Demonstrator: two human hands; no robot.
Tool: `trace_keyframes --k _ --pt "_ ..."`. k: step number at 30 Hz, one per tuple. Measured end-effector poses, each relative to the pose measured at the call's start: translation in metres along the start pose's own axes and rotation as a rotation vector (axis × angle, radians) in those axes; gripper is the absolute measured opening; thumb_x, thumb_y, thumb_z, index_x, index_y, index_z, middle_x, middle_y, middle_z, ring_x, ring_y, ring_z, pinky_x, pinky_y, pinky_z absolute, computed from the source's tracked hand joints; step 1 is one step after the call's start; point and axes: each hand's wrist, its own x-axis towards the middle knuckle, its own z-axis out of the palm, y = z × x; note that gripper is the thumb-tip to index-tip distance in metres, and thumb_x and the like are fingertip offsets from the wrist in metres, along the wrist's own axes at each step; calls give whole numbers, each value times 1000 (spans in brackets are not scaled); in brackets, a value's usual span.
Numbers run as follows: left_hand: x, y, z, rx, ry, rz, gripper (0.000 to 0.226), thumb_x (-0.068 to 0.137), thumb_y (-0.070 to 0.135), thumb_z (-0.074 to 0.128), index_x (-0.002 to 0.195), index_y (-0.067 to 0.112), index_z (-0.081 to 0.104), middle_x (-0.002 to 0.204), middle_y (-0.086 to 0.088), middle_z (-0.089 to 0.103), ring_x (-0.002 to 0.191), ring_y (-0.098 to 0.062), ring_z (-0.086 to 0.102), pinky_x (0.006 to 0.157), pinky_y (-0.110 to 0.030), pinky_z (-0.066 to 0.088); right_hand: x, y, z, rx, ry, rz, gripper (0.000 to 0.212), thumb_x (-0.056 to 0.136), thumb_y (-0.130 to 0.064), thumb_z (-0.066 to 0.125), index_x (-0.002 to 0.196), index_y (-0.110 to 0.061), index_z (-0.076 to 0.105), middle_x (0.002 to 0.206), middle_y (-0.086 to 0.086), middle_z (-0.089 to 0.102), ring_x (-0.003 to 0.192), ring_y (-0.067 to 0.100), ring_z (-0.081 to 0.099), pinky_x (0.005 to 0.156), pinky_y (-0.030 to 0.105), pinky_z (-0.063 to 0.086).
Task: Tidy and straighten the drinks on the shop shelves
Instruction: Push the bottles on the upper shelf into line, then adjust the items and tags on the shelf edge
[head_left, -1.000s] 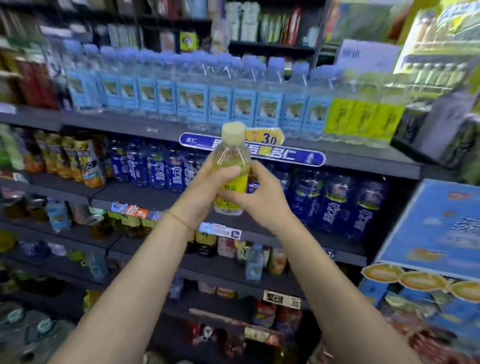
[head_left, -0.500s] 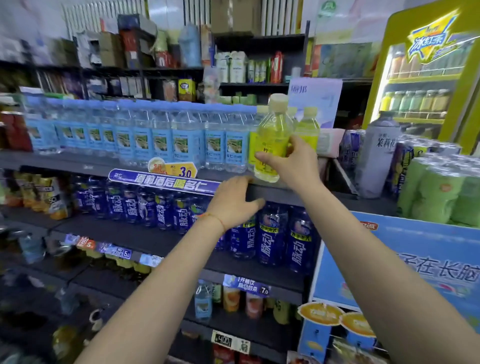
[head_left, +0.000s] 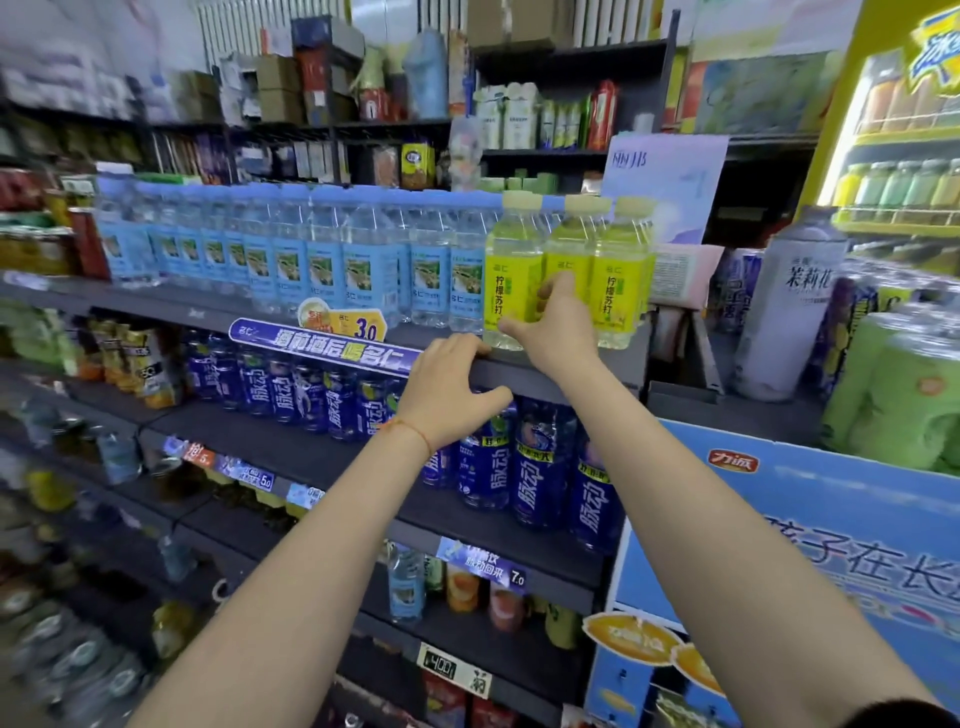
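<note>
Right hand (head_left: 558, 332) cups a yellow lemon-soda bottle (head_left: 511, 275) to square it in line — left hand (head_left: 449, 392), fingers loosely spread, rests on the shelf edge (head_left: 524, 371), likely bracing.

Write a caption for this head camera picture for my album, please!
Right hand sets a yellow lemon soda bottle on the shelf while left hand rests on its edge.

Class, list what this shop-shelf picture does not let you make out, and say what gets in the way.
Head view:
- Middle yellow lemon soda bottle: lower label hidden behind the right hand.
- Blue drink bottles near the left hand: tops hidden by the hand and the shelf edge.
- Lower-left shelf goods: too blurred to identify.
- Yellow fridge: cut off by the right edge.
</note>
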Motion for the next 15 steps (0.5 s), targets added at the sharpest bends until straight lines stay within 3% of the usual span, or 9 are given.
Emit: trace_keyframes --k 4,8,11,13,15 --pt "0 3 1 14 -4 -25 49 69 46 52 108 16 56 100 2 52 97 -19 45 85 -38 41 1 2 5 -149 -15 -91 37 87 -36 73 92 -10 47 81 1 50 72 19 45 50 26 27" --pt "1 6 -1 0 -33 -50 48 72 45 53 110 16 55 103 2 52 101 -20 45 85 -38 41 4 4 14 -281 -19 -147 38 91 -41 66 76 -11 47 81 8 49 71 22 45 48 26 20" --pt "0 6 -2 -10 -65 -62 46 77 41 58 114 14 54 111 -2 54 107 -22 45 89 -37 40 0 6 15 -288 3 -163 37 93 -36 64 71 -12 47 88 9 49 83 24 49 59 29 32" --pt "-1 7 -7 -43 -96 -44 42 82 33 64 118 14 56 117 -4 56 113 -23 45 92 -36 40 -12 4 16 -240 160 -272 23 92 -24 62 83 -4 57 95 13 52 91 28 50 75 37 44" --pt "-9 4 -19 -113 -62 10 30 85 24 66 113 15 64 113 -4 62 110 -22 50 92 -34 41 -33 2 21 -219 376 -460 13 88 -15 59 84 -2 58 90 15 54 86 31 51 74 40 44"
